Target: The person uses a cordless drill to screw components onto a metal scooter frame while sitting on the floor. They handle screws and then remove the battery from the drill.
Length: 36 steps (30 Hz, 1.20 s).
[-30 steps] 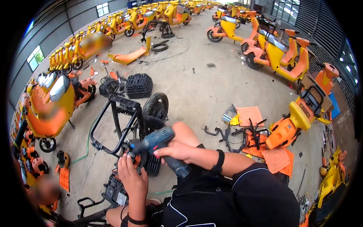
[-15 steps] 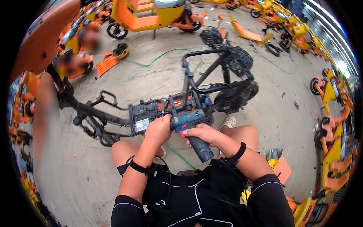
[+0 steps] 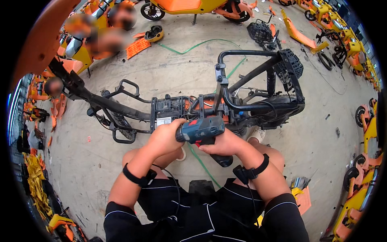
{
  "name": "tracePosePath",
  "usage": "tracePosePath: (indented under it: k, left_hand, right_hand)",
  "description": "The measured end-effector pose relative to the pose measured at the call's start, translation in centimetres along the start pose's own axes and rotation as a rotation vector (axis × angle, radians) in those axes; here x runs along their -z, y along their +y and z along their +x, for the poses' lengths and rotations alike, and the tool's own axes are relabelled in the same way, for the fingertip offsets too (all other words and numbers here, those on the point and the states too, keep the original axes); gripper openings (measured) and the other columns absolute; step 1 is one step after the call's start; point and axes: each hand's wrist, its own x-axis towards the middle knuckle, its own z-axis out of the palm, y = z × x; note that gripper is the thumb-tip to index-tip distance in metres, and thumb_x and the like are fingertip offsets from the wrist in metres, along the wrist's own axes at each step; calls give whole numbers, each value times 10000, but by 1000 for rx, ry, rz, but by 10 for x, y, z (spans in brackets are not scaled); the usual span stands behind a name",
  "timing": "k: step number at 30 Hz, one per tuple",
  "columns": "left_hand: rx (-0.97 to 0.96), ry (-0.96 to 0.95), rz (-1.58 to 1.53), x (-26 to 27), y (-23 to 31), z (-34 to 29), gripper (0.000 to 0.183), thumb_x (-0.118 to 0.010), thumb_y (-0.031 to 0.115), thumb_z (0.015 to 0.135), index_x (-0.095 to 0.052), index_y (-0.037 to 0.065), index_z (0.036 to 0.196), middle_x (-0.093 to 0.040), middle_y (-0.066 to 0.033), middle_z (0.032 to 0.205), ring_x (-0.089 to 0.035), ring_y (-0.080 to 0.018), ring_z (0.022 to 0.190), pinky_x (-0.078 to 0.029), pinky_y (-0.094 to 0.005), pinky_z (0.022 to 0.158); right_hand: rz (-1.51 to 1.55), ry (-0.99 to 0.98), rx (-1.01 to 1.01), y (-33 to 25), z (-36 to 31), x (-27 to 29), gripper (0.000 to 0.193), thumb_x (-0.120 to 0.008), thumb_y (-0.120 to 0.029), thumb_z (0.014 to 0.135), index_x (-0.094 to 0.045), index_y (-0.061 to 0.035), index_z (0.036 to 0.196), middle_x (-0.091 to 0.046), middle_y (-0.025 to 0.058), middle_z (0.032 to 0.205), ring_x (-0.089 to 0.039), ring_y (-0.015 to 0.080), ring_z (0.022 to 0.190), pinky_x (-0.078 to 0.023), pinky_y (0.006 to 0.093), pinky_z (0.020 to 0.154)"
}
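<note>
A blue and black cordless drill (image 3: 203, 128) is held across in front of me, its front end to the left. My right hand (image 3: 223, 143) wraps round its handle, the thumb near the red trigger; the dark battery end shows below. My left hand (image 3: 164, 139) is closed at the drill's front end, hiding the chuck and any bit. Just beyond the hands lies the stripped black scooter frame (image 3: 121, 109), with battery box, wires and orange parts in its middle. A black tubular rear rack (image 3: 258, 107) rises at its right.
A green strap (image 3: 201, 161) runs along the concrete floor under the frame. Yellow and orange scooters (image 3: 189, 5) stand around. A yellow helmet (image 3: 154, 34) and an orange panel (image 3: 138, 48) lie at the far left. Loose parts lie at the right near a pale orange panel (image 3: 303, 199).
The drill has turned from slanting down to the right to nearly level, its handle more hidden. My left hand stays at its front end. The view has shifted, moving the frame rightward.
</note>
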Motion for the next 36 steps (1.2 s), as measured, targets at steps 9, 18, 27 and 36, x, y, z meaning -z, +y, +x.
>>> tracePosePath:
  k: [9, 18, 27, 36]
  left_hand:
    - [35, -440, -150, 36, 24, -42, 703, -808, 117, 689, -602, 112, 1362, -729, -172, 1149, -716, -359, 1057, -564, -406, 921]
    - [37, -581, -524, -53, -2, -74, 725, -852, 108, 715, -553, 22, 1369, -700, -168, 1231, -650, -240, 1169, -500, -366, 991]
    - [-284, 181, -455, -15, -29, -44, 591, -807, 149, 784, -590, 48, 1324, -703, -197, 1143, -699, -360, 1049, -544, -406, 881]
    - [-66, 536, -707, -20, -41, -32, 897, -789, 55, 816, -291, 82, 1561, -513, -154, 1391, -544, -265, 1239, -508, -423, 969]
  right_hand:
    - [-229, -145, 60, -14, -29, -19, 264, -832, -252, 754, -723, -91, 933, -706, 145, 796, -667, 385, 747, -544, 424, 697]
    - [-326, -179, -142, -3, -70, -19, 295, -830, -246, 732, -732, -99, 968, -739, 125, 861, -689, 323, 766, -542, 406, 698]
    - [3, 322, -138, -59, -28, -47, 339, -806, -25, 751, -713, -12, 1077, -721, 26, 988, -638, 119, 938, -538, 330, 884]
    - [210, 334, -176, -15, 0, -48, 350, -813, -83, 832, -669, -32, 1147, -700, 50, 983, -660, 150, 862, -563, 334, 767]
